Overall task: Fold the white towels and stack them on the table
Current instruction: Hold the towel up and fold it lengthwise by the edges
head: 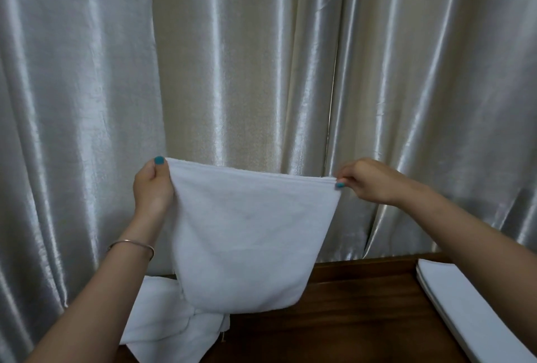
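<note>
Currently: left hand [153, 188] pinches towel [250, 235] top-left corner | right hand [367, 181] pinches top-right corner | lower edge hangs above table [348, 319].

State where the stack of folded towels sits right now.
In the head view, the stack of folded towels lies at the lower right on the wooden table, right of the held towel.

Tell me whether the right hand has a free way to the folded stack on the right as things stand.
Probably yes: nothing lies between the right hand and the folded stack, but it pinches the held towel, so that goes along.
</note>
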